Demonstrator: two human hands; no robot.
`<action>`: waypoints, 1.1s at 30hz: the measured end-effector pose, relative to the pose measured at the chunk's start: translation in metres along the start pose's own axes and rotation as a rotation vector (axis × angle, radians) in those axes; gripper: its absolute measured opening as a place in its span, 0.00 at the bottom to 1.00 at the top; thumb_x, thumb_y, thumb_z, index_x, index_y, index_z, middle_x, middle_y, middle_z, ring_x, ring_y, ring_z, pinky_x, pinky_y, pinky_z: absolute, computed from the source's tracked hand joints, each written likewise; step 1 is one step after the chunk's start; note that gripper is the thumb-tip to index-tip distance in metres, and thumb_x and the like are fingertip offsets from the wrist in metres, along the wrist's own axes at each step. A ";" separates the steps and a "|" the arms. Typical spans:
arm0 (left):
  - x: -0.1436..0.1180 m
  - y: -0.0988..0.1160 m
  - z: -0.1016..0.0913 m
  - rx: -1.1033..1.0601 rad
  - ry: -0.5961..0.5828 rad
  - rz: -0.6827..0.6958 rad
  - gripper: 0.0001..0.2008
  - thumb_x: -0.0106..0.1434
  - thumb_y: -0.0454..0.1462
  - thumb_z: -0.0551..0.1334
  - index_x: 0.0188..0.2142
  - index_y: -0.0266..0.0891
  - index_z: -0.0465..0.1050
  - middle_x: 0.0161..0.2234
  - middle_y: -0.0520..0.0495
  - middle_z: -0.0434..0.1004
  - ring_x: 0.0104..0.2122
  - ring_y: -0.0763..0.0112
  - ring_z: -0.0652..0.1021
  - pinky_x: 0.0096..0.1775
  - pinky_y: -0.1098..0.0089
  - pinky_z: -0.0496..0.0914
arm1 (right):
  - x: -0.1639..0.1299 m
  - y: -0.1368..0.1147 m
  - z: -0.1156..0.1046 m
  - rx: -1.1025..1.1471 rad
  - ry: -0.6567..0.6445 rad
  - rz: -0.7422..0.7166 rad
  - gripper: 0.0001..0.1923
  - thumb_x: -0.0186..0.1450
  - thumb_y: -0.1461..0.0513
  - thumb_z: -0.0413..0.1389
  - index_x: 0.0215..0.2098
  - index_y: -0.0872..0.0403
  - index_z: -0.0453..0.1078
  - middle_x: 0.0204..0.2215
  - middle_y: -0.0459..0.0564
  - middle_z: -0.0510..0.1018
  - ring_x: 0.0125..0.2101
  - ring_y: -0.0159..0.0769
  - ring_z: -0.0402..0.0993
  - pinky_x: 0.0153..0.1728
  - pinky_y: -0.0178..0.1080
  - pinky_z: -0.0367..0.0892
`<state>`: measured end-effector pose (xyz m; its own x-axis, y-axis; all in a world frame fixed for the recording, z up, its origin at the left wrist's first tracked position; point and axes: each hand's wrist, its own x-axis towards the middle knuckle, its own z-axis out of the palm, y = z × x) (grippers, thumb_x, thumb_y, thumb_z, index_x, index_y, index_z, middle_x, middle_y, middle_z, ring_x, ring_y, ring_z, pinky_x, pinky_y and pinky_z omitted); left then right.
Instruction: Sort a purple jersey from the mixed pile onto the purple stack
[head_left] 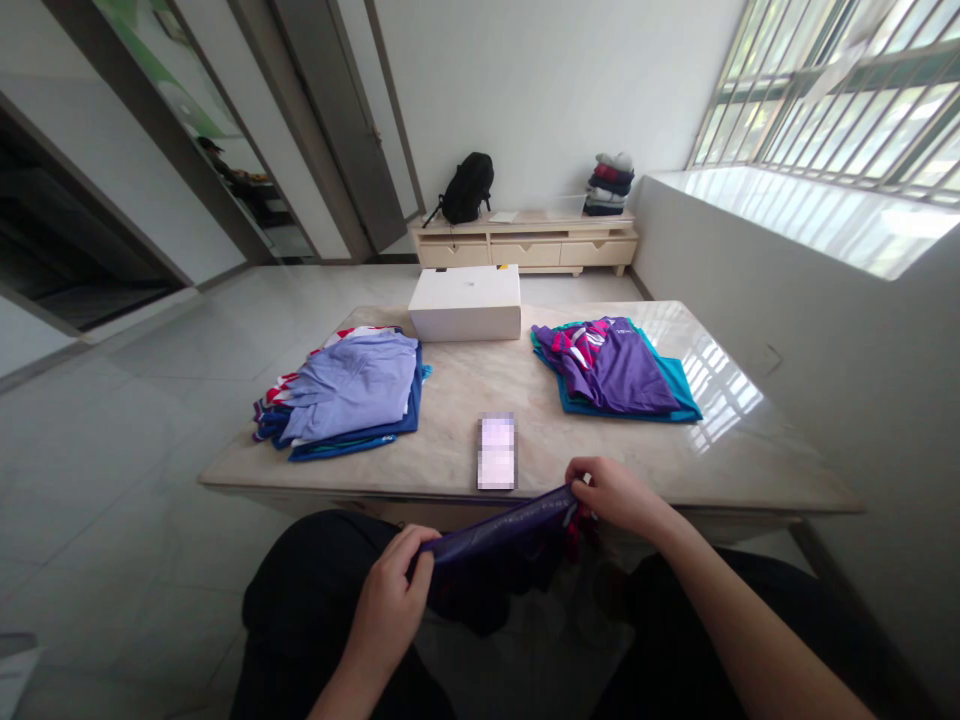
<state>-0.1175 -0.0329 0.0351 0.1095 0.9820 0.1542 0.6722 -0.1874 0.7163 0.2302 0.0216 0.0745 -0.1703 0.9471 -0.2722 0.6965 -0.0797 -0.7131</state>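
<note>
My left hand [394, 595] and my right hand [611, 492] each pinch one end of a dark purple garment [502, 530], stretched between them over my lap just below the table's front edge. Red trim shows at the garment's right end. The rest of the cloth hangs down between my knees. On the marble table [735, 450] a pile of light blue, blue and red-striped clothes [352, 390] lies at the left. A pile with a purple shirt on teal ones [615, 368] lies at the right.
A phone [497, 452] lies on the table near the front edge, between the piles. A white box [466, 302] stands at the table's far side. Behind are a low cabinet [525, 245] with a black backpack [466, 187] and folded clothes [609, 183].
</note>
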 end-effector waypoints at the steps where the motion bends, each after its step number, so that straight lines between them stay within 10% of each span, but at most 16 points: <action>1: -0.001 -0.002 0.001 -0.007 -0.007 -0.029 0.14 0.69 0.43 0.55 0.40 0.43 0.79 0.41 0.46 0.84 0.44 0.56 0.83 0.47 0.63 0.75 | 0.000 0.001 0.001 0.023 -0.033 -0.003 0.11 0.61 0.67 0.52 0.36 0.55 0.75 0.24 0.47 0.79 0.27 0.35 0.76 0.29 0.34 0.60; 10: -0.005 0.004 -0.001 -0.173 -0.057 -0.082 0.17 0.71 0.47 0.55 0.40 0.41 0.79 0.35 0.48 0.84 0.37 0.59 0.83 0.39 0.70 0.75 | 0.004 0.008 0.014 0.122 -0.181 -0.012 0.10 0.62 0.67 0.49 0.35 0.56 0.73 0.22 0.44 0.75 0.21 0.34 0.77 0.21 0.30 0.62; 22: 0.006 -0.019 -0.042 -0.022 -0.206 0.143 0.14 0.72 0.45 0.58 0.42 0.44 0.81 0.38 0.49 0.86 0.39 0.63 0.85 0.44 0.74 0.76 | 0.000 0.004 0.018 -0.135 -0.181 -0.232 0.16 0.56 0.70 0.59 0.39 0.53 0.83 0.38 0.51 0.84 0.39 0.39 0.79 0.41 0.32 0.67; 33: 0.019 -0.038 -0.020 -0.061 -0.313 0.058 0.10 0.62 0.44 0.69 0.42 0.47 0.83 0.42 0.50 0.88 0.43 0.60 0.85 0.48 0.69 0.76 | -0.002 0.003 0.013 -0.448 -0.040 -0.076 0.09 0.63 0.62 0.63 0.40 0.50 0.84 0.37 0.57 0.86 0.39 0.49 0.81 0.36 0.39 0.64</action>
<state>-0.1559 -0.0073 0.0246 0.3727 0.9278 -0.0141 0.6140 -0.2352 0.7535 0.2239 0.0156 0.0643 -0.2532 0.9317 -0.2604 0.9123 0.1403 -0.3848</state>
